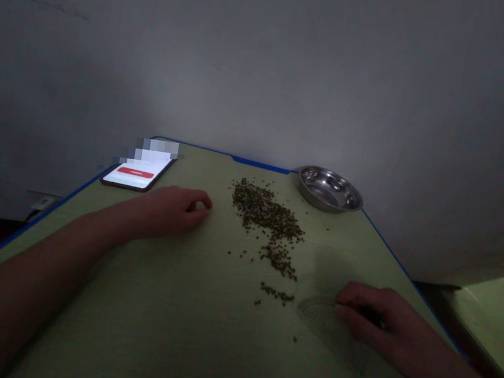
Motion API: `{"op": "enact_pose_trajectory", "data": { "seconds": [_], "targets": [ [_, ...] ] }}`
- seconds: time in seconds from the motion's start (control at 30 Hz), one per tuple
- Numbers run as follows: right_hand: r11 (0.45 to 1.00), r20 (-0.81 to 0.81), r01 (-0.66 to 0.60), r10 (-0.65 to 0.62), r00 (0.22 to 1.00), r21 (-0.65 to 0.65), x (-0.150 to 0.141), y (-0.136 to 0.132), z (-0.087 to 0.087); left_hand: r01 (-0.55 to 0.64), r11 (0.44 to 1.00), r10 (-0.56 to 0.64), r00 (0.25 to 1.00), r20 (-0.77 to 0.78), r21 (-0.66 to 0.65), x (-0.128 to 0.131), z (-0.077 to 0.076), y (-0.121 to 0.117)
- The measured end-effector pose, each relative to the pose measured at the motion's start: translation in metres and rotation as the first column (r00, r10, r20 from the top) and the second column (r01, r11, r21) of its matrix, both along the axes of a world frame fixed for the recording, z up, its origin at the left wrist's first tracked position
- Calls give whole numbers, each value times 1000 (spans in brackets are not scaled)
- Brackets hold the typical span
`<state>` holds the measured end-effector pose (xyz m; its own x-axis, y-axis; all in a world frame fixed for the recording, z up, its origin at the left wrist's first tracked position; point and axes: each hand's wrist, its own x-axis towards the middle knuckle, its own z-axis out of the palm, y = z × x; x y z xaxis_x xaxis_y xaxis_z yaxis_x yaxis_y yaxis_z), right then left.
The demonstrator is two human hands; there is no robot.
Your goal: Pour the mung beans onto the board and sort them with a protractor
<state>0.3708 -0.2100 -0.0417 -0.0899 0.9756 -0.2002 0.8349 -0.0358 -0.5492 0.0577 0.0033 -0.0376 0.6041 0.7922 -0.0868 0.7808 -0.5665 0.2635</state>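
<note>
On the pale green table, my left hand (174, 209) rests near the phone, its fingers loosely curled with thumb and forefinger close together and nothing visible in them. A loose pile of small greenish-brown beans (268, 210) lies to its right, with a thinner trail running toward the near side. At the right, my right hand (374, 319) is closed in a pinch on the edge of a thin, see-through, mesh-like piece (316, 314). This piece lies low over the table beside the trail's near end; its full shape is too faint to make out.
A shiny metal bowl (329, 190) stands at the far right corner of the table (158, 320). A phone (135, 169) with a lit screen lies at the far left. Blue edging rims the table, and a grey wall (260, 65) rises behind it.
</note>
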Motion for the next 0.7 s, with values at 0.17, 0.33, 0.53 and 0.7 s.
{"op": "enact_pose_trajectory", "data": {
  "seconds": [0.17,0.33,0.53,0.7],
  "targets": [
    [998,-27,6,-7,1000,-55,-10,-7,-3,5,1000,-5,1000,-9,12,0,-1,2],
    [997,-8,0,-1,1000,-78,-32,-13,-5,12,1000,-12,1000,-12,7,0,-3,5],
    [992,-48,-13,7,999,-128,-47,-22,-6,23,1000,-22,999,-23,18,2,0,1],
    [1000,-66,24,-25,998,-3,-37,-10,2,19,1000,-19,1000,-21,11,2,3,-2]
  ]
}}
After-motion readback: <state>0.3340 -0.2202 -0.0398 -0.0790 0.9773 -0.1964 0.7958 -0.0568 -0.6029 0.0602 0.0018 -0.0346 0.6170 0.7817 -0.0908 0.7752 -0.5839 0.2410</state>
